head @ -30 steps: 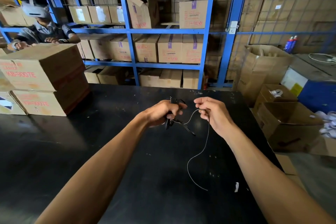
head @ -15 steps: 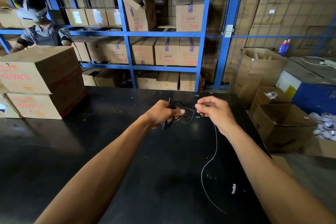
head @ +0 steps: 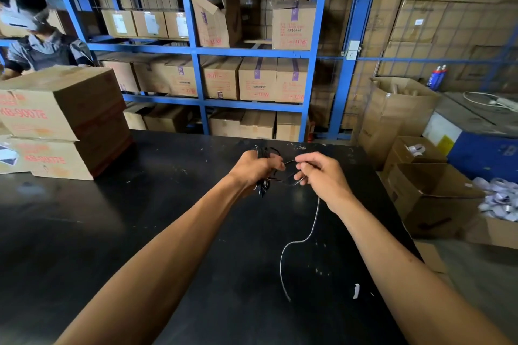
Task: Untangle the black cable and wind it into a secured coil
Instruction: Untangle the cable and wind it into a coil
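Head-camera footage looked down over a broad black worktable (head: 140,232) with a scuffed, speckled top, and both bare forearms reached out across it. Beyond the fingers stood tall blue steel shelving (head: 196,50) packed with brown cardboard cartons; well off to the left of the fingers sat two stacked cardboard boxes with red lettering (head: 64,120), and behind them another person in a grey shirt (head: 42,47). Off to the right of the fingers, past the table edge, open brown cartons (head: 429,193) rested on the floor.

The left hand (head: 253,169) was curled into a closed fist around a bunched bundle of thin black cable (head: 263,186) — dark loops poked out above the knuckles and below the heel of the hand. The right hand (head: 325,176) sat just beside it, nearly touching, with thumb and forefinger pinched together on a single strand that bridged the short gap to the left thumb; its other fingers were loosely bent. From under the right fingers the free length of cable dropped toward the camera, curved leftward and ended lying on the tabletop. A small white scrap (head: 356,290) lay on the table nearer the camera than the fingers, just right of that loose end.
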Motion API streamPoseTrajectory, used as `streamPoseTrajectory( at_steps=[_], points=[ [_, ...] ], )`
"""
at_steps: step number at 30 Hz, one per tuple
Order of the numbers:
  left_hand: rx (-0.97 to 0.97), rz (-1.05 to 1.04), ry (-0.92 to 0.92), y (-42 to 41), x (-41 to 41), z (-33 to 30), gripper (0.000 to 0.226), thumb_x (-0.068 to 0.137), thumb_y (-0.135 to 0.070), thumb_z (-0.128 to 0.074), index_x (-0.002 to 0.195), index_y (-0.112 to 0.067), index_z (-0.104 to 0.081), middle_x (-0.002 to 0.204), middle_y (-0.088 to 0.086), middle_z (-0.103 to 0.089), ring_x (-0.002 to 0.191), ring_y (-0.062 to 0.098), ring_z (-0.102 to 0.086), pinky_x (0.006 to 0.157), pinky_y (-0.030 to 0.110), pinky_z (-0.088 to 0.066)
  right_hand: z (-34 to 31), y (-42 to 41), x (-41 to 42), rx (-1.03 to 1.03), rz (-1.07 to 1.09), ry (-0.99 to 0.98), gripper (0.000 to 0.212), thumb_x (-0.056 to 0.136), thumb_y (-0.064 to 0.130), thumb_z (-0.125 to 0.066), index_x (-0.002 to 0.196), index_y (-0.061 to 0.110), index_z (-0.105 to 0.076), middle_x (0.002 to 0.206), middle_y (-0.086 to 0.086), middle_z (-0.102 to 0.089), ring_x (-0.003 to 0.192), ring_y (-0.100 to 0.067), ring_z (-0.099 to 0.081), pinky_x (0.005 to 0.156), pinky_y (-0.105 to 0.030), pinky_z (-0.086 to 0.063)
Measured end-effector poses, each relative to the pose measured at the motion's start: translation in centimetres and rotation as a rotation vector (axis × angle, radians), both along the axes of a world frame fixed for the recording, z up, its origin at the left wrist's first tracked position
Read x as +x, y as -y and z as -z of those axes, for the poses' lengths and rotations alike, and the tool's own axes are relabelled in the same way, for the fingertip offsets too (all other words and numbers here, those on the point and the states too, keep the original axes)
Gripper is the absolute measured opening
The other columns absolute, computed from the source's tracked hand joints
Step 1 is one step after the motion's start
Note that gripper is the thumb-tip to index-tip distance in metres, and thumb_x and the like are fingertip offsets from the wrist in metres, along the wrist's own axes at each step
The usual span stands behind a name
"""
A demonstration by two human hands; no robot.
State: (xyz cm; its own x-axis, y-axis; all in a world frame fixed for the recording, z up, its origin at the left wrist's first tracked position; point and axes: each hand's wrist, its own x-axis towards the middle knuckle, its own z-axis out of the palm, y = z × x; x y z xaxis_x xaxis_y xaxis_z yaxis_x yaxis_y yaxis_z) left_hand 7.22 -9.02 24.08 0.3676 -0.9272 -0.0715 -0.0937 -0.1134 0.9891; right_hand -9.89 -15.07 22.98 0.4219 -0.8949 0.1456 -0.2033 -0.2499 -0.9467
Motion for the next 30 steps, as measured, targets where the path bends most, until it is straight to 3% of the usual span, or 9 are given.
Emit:
streamPoseTrajectory(
  at_steps=[6,9,12,16,18,20,25,28,30],
  points=[
    [0.024,0.164,0.366,-0.5,-0.2,-0.3,0.018,0.078,-0.02,-0.082,0.089,-0.007,-0.075,0.078,0.004,-0.071,0.071,0.011,-0.061,0.067,0.025,-0.049,-0.7,0.8,0.0,0.1,0.011,0.113,0.03,0.103,-0.002,-0.048,0.126,0.012,-0.061,0.103,-0.014,-0.071,0.084,-0.021,-0.073,0.073,-0.031,-0.061],
    [0.048,0.192,0.386,-0.1,0.2,-0.3,0.014,0.081,-0.018,-0.078,0.093,-0.011,-0.077,0.085,0.007,-0.074,0.073,0.011,-0.062,0.07,0.026,-0.051,-1.2,0.8,-0.1,0.029,-0.027,0.05,0.031,0.103,0.002,-0.047,0.13,0.015,-0.058,0.102,-0.011,-0.072,0.087,-0.023,-0.075,0.073,-0.031,-0.06],
    [0.051,0.199,0.366,-0.1,-0.3,-0.7,0.013,0.083,-0.019,-0.073,0.087,-0.006,-0.075,0.065,-0.002,-0.064,0.055,0.005,-0.053,0.056,0.023,-0.043,-1.1,0.8,0.0,-0.039,0.006,-0.026,0.031,0.104,0.005,-0.049,0.127,0.023,-0.058,0.101,-0.002,-0.073,0.082,-0.016,-0.076,0.066,-0.026,-0.059],
    [-0.049,-0.123,-0.253,0.7,-0.5,-1.5,0.018,0.088,-0.017,-0.056,0.073,-0.009,-0.063,0.068,0.007,-0.053,0.045,0.012,-0.038,0.05,0.027,-0.031,0.8,1.9,-0.2,-0.15,0.237,-0.386,0.03,0.096,0.018,-0.064,0.123,0.031,-0.061,0.109,0.002,-0.07,0.098,-0.017,-0.07,0.084,-0.036,-0.059],
    [-0.177,-0.17,-0.599,1.3,-0.3,-2.0,0.018,0.089,-0.011,-0.048,0.074,-0.007,-0.058,0.069,0.005,-0.056,0.038,0.008,-0.029,0.051,0.026,-0.026,2.2,1.9,-0.3,0.051,0.224,-0.402,0.028,0.092,0.019,-0.069,0.119,0.025,-0.065,0.107,-0.001,-0.072,0.091,-0.017,-0.072,0.081,-0.036,-0.06],
    [-0.271,-0.203,-0.702,1.7,-0.2,-2.0,0.014,0.09,-0.007,-0.048,0.079,-0.008,-0.056,0.071,0.004,-0.059,0.036,0.007,-0.028,0.053,0.026,-0.023,2.9,1.0,0.1,0.295,0.149,-0.289,0.026,0.09,0.013,-0.066,0.115,0.02,-0.066,0.104,-0.008,-0.073,0.081,-0.018,-0.073,0.072,-0.035,-0.062],
    [-0.196,-0.225,-0.255,1.4,0.2,-0.6,0.012,0.092,-0.018,-0.064,0.087,-0.01,-0.071,0.071,0.003,-0.065,0.052,0.012,-0.047,0.054,0.026,-0.039,3.6,-0.6,0.4,0.085,-0.113,-0.243,0.062,0.079,-0.009,-0.064,0.115,0.041,-0.071,0.12,0.013,-0.061,0.11,-0.003,-0.059,0.092,-0.03,-0.053],
    [-0.097,-0.202,0.21,1.1,1.3,0.1,0.019,0.092,-0.022,-0.065,0.077,-0.011,-0.069,0.07,0.005,-0.066,0.059,0.016,-0.056,0.06,0.026,-0.045,1.5,-1.0,0.5,0.217,0.0,0.087,0.026,0.081,-0.009,-0.056,0.084,0.011,-0.073,0.093,0.003,-0.074,0.092,-0.011,-0.067,0.091,-0.032,-0.052],
    [0.012,-0.164,0.396,0.6,2.0,1.0,0.015,0.093,-0.021,-0.063,0.088,-0.008,-0.069,0.075,0.006,-0.067,0.063,0.015,-0.06,0.06,0.025,-0.046,-0.9,-0.3,-0.2,0.513,0.056,0.478,0.021,0.085,-0.004,-0.047,0.076,0.009,-0.06,0.068,-0.003,-0.061,0.061,-0.015,-0.06,0.069,-0.03,-0.054]
  ],
)
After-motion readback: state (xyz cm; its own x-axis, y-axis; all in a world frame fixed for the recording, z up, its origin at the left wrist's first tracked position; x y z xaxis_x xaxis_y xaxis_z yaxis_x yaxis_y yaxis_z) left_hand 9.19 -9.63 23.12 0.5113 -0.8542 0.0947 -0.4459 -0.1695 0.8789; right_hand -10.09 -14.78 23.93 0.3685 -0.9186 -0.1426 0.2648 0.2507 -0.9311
